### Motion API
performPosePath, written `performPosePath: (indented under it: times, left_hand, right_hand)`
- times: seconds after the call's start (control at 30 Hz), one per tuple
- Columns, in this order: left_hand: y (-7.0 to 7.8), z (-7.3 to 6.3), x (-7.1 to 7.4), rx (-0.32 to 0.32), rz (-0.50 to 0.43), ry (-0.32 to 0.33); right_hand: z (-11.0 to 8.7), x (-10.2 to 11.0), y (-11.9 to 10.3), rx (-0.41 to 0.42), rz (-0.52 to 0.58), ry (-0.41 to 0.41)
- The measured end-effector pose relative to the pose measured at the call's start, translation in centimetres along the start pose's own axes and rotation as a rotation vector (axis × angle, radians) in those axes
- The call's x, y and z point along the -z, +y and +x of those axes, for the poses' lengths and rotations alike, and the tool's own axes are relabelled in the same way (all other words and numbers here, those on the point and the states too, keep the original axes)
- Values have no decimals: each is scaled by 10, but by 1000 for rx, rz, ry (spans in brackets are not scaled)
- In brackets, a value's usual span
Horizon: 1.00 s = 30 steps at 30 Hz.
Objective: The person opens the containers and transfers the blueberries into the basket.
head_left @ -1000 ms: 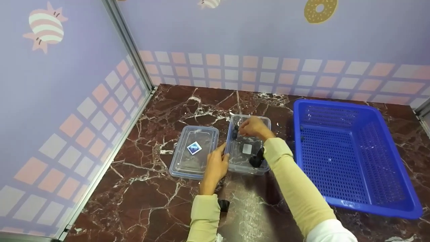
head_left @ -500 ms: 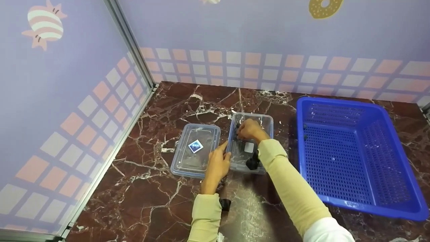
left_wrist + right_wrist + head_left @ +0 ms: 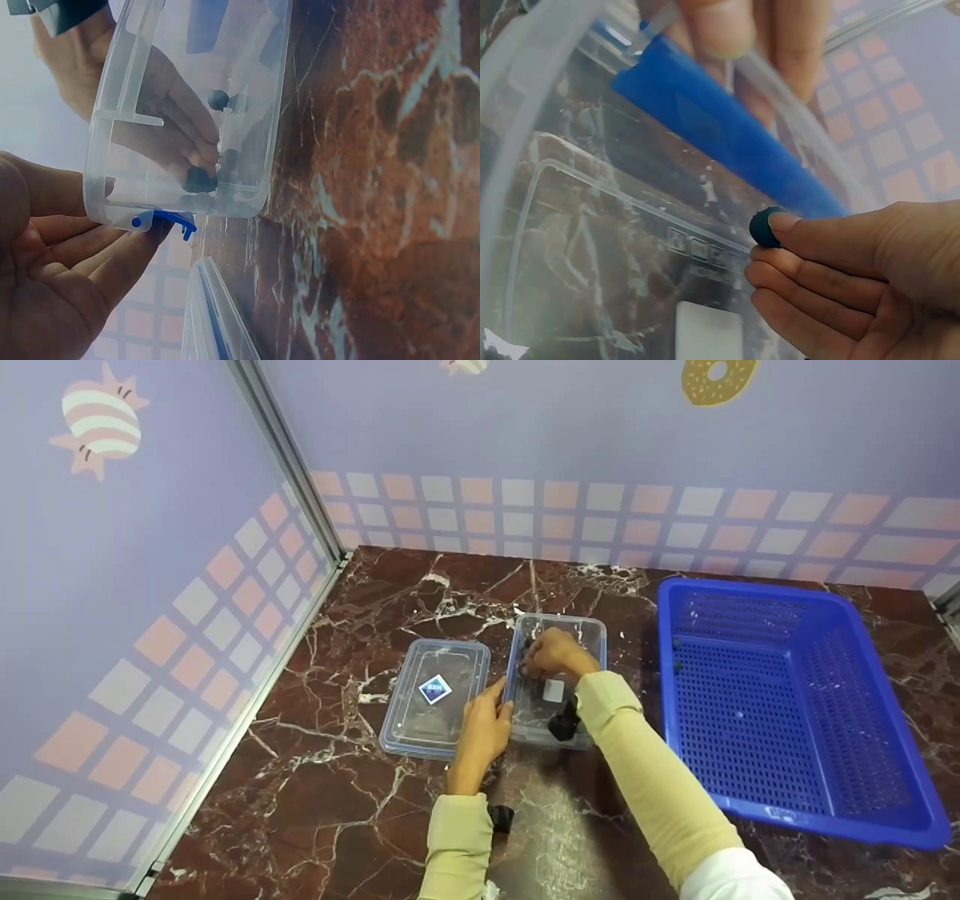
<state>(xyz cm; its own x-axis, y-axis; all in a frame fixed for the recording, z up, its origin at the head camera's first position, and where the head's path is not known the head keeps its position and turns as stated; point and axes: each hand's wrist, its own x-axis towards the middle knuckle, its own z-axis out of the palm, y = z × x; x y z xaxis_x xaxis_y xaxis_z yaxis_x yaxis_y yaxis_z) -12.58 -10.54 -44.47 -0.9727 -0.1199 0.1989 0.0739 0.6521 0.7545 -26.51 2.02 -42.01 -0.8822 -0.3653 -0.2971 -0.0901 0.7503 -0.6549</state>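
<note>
In the head view, a clear plastic box (image 3: pixel 525 733) with blue clips stands on the dark red marbled table. My left hand (image 3: pixel 484 727) holds its left side; in the right wrist view the thumb (image 3: pixel 724 26) laps over the rim, with a blue clip (image 3: pixel 720 124) below. My right hand (image 3: pixel 555 651) reaches inside the box. Between thumb and finger it pinches a small dark blue-green ball (image 3: pixel 765 227), which resembles a blueberry. Another dark ball (image 3: pixel 218 100) shows through the box wall in the left wrist view. The right hand partly hides the box's inside.
Left of the box lies a clear lid (image 3: pixel 427 724) with a blue diamond sticker (image 3: pixel 435 688). A large blue basket (image 3: pixel 750 712) stands to the right, with a few small green bits at its left wall. Patterned walls close off the back and left.
My right hand has lowered and shifted slightly toward me within the box, its fingers now at the left inner side. My left hand keeps its hold on the box.
</note>
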Motion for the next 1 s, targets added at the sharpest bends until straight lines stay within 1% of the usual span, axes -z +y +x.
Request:
performPosePath:
  times: [0.1,0.23,0.3,0.37,0.5,0.6,0.7,0.8,0.93,1.0]
  left_hand:
    - [0,-1,-1,24,-1,-13]
    - [0,-1,0,51,-3,-16]
    - [-1,-1,1,54,-9,-16]
    - [-1,-1,2,54,-16,-16]
    - [-3,-2,2,49,-26,-14]
    - [-2,-1,2,40,-23,-8]
    - [-1,1,2,38,-27,-8]
    - [0,0,2,45,-42,-15]
    - [1,-1,2,48,-56,-17]
    - [1,-1,1,38,-53,-8]
  right_hand:
    - [-3,9,1,12,53,-30]
    - [-8,28,-1,27,124,-41]
    - [-11,37,-2,9,162,-36]
    - [-12,47,-2,4,163,-32]
    - [-17,67,4,1,233,-32]
    - [-24,85,11,-12,338,-19]
    - [-32,106,23,-34,397,10]
    - [-44,130,40,-36,434,18]
    - [-62,161,70,-39,573,-16]
    - [-69,172,88,-52,631,-16]
